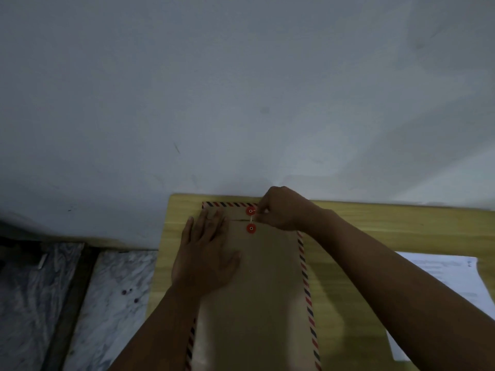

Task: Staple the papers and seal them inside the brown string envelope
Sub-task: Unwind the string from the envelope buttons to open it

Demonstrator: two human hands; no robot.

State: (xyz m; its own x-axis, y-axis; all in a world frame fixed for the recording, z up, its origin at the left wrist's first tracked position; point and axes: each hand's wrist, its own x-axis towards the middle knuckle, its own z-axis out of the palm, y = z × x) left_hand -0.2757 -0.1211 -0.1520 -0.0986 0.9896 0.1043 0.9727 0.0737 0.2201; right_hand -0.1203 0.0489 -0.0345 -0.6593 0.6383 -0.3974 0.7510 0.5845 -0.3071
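I have the brown string envelope (257,285) lying flat on the yellow wooden bench (356,236), its long axis running straight away from me toward the grey wall (241,89), flap end at the far edge. The flap is folded down and the two red button discs sit one beyond the other along that same axis: the upper disc (250,211) on the flap, the lower disc (251,228) on the body, with the thin white string (251,218) crossing the short gap between them. My right hand (284,208) is just to the right of the discs, its grip pinched shut on the string beside the upper disc, so the coming wind is a small loop leftward and toward me around the lower disc. My left hand (205,253) lies flat and released, palm pressed on the envelope's left half, fingers reaching to the flap edge and close to the discs but not on them; I judge it leaves room for the loop. Behind the flap the bench ends almost at the wall, so there is little room beyond. A white printed sheet (452,285) lies well apart on the right. I cannot tell whether the stapled papers are inside.
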